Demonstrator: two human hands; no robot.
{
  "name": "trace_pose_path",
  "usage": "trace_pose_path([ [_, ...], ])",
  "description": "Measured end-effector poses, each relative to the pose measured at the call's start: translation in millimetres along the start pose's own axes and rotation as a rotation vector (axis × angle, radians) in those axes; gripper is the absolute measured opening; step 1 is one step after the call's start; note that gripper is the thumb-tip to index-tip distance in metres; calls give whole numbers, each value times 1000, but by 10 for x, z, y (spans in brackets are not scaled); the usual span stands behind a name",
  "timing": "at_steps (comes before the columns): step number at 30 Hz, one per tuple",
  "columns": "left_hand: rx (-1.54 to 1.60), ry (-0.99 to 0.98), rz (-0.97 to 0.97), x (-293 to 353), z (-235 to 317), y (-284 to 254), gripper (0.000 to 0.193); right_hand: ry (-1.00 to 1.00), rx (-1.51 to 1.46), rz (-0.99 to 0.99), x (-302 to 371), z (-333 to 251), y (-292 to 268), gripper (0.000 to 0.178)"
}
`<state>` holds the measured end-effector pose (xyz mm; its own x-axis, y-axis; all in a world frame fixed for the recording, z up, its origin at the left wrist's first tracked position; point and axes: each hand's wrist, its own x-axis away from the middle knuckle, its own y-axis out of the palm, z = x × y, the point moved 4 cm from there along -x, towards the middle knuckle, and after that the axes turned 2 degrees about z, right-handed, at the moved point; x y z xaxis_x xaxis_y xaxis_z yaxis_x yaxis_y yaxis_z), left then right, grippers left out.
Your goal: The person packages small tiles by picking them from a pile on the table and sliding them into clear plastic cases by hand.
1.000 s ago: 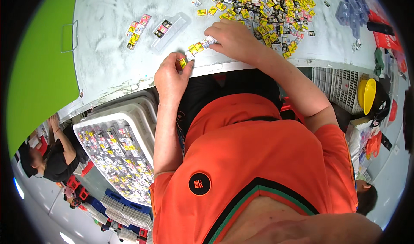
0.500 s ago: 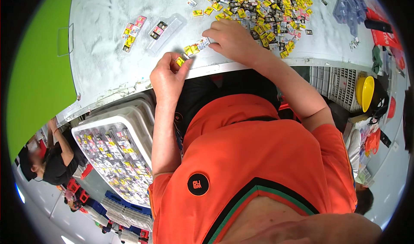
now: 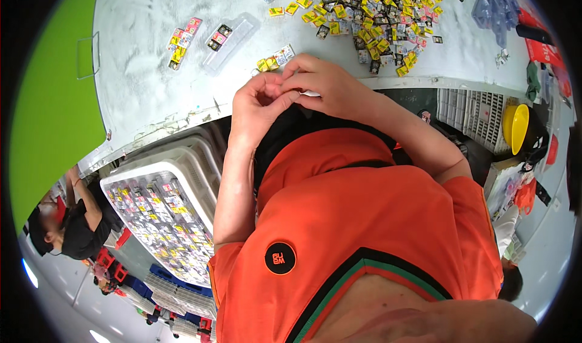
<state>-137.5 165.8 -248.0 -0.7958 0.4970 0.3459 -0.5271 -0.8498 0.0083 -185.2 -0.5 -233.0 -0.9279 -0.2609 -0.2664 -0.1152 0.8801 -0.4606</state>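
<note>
My left hand [image 3: 256,109] and my right hand [image 3: 330,88] meet at the table's near edge, fingertips pinched together. Between the right fingers shows a bit of a small white piece [image 3: 310,93]; its kind is unclear. Whatever the left fingertips pinch is hidden. Just beyond the hands lies a short row of small yellow and white printed blocks [image 3: 276,60]. To its left is a clear plastic tray [image 3: 245,31] with a few black and pink blocks [image 3: 219,37] in it. Further left, more blocks [image 3: 184,43] lie side by side.
A large pile of small printed blocks [image 3: 388,22] spreads across the far right of the table [image 3: 139,34]. Clear plastic trays [image 3: 494,16] lie beyond it. A green board [image 3: 54,88] covers the left. Below stands a white crate [image 3: 163,222] of filled packs; a co-worker [image 3: 85,228] is at lower left.
My right hand has left the row of blocks and come toward me to meet the left. The left hand has shifted slightly right; its yellow and black block is now hidden.
</note>
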Motion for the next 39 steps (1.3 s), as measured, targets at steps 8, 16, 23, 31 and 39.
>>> trace_pose_path([
  [8, -775, 282, 332, 70, 176, -182, 53, 251, -58, 189, 94, 243, -252, 26],
  [16, -843, 341, 220, -129, 105, -283, 50, 198, 126, 230, 57, 359, -506, 24],
  [23, -794, 368, 243, -159, 122, -222, 46, 18, 277, 264, -135, 413, -450, 24],
  [31, -789, 349, 279, -208, 63, -233, 39, -63, 402, 225, -235, 508, -337, 24],
  [39, -825, 401, 302, -209, 137, -153, 40, -40, 451, 155, -242, 454, -323, 26],
])
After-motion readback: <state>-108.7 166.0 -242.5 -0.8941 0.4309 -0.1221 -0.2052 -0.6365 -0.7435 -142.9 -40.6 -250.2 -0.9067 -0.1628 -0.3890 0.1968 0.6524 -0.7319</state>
